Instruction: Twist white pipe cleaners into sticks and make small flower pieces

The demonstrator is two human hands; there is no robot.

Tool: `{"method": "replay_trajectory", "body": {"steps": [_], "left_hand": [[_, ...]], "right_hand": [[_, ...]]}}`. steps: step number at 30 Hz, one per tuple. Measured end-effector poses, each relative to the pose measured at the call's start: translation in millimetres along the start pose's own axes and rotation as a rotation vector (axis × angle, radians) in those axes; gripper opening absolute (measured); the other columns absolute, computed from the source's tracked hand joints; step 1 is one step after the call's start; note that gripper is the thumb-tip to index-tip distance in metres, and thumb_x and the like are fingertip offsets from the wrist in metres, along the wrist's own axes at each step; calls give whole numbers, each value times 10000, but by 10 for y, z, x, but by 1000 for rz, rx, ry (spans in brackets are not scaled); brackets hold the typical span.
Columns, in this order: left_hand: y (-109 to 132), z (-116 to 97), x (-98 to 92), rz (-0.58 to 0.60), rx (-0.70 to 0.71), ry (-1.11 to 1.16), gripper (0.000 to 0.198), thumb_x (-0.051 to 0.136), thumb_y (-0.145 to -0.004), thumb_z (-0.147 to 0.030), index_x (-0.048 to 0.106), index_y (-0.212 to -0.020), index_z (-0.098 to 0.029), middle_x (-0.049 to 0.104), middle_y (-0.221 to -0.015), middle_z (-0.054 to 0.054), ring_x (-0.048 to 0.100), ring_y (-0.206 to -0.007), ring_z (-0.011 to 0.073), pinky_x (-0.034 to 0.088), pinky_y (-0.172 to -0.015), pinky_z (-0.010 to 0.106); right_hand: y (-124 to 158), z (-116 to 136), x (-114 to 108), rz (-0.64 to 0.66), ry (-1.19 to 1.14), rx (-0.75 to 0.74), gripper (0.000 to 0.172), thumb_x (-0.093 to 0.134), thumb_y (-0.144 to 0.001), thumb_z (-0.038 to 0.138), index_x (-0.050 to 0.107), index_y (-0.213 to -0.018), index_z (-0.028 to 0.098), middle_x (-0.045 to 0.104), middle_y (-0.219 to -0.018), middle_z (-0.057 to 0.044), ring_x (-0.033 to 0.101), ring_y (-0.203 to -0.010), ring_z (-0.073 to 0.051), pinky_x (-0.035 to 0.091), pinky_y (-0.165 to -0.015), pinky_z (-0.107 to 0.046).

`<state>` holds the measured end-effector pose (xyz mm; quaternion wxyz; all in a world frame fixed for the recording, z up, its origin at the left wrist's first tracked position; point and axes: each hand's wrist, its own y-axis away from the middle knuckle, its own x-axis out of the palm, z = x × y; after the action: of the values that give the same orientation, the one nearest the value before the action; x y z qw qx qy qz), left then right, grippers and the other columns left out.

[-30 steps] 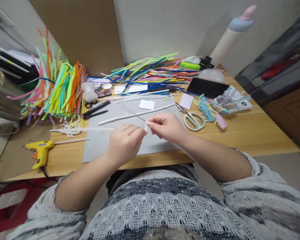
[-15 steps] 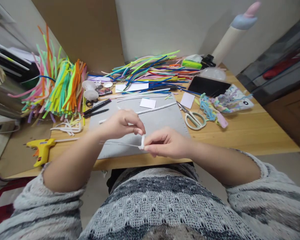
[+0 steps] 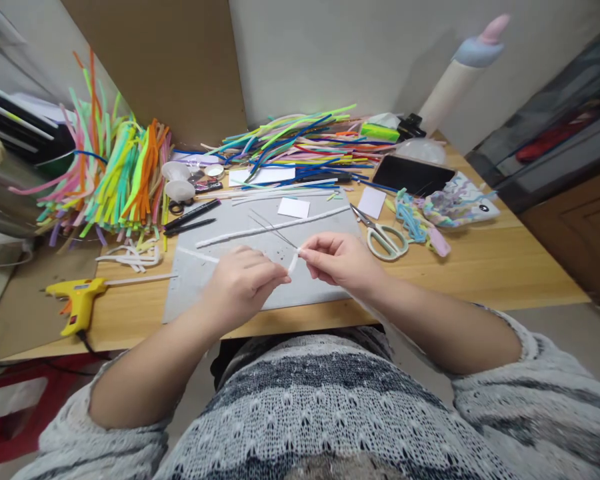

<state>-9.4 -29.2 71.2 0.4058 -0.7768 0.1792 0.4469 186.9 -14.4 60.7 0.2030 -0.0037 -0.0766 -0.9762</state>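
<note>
My left hand (image 3: 245,283) and my right hand (image 3: 337,260) meet over the grey mat (image 3: 195,287), both pinched closed. Between their fingertips is a short white pipe cleaner (image 3: 293,262), twisted at its end. A white length trails left from my left hand across the mat. Thin bare wires (image 3: 270,227) lie just beyond the fingers. A long white pipe cleaner (image 3: 275,229) lies diagonally on the mat behind my hands.
Heaps of coloured pipe cleaners (image 3: 115,180) sit at back left and another pile (image 3: 305,143) at back centre. Scissors (image 3: 385,237), a yellow glue gun (image 3: 77,300), black pens (image 3: 193,217), paper squares (image 3: 294,208), a dark tablet (image 3: 413,175) and a pastel woven piece (image 3: 455,203) lie around.
My left hand dropped from above the mat back to meet the right; both hands moved slightly away from the table edge. The white piece is now tilted between the fingertips.
</note>
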Motion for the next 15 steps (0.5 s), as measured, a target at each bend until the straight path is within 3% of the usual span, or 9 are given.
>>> {"method": "replay_trajectory", "body": {"steps": [3, 7, 11, 15], "left_hand": [[-50, -59, -133, 32, 106, -158, 144, 519, -860, -203, 632, -771, -193, 657, -671, -9, 573, -644, 119, 358, -640, 283], [-181, -18, -316, 162, 207, -190, 182, 491, -878, -228, 651, -792, -232, 667, -672, -12, 586, -715, 138, 362, -692, 303], [-338, 150, -396, 229, 179, 57, 205, 502, -868, -252, 665, -743, -246, 681, -681, -2, 587, -665, 133, 400, -687, 300], [-373, 341, -216, 176, -8, 374, 153, 560, -822, -245, 670, -727, -199, 671, -674, 29, 583, -627, 124, 437, -594, 249]], "right_hand": [[-9, -110, 19, 8, 198, -29, 213, 558, -785, 328, 617, -861, 138, 501, -490, 59, 369, -397, -41, 266, -399, -185], [38, -247, 71, 91, 373, -45, 175, 544, -790, 296, 618, -749, 142, 474, -534, 49, 389, -489, -50, 297, -465, -195], [141, -225, 163, 255, 268, 80, 94, 553, -777, 222, 564, -721, 148, 488, -532, 57, 408, -486, -43, 323, -476, -191], [239, -69, 225, 386, 38, 175, 84, 566, -770, 218, 537, -726, 154, 488, -470, 75, 366, -391, -27, 270, -393, -176]]}}
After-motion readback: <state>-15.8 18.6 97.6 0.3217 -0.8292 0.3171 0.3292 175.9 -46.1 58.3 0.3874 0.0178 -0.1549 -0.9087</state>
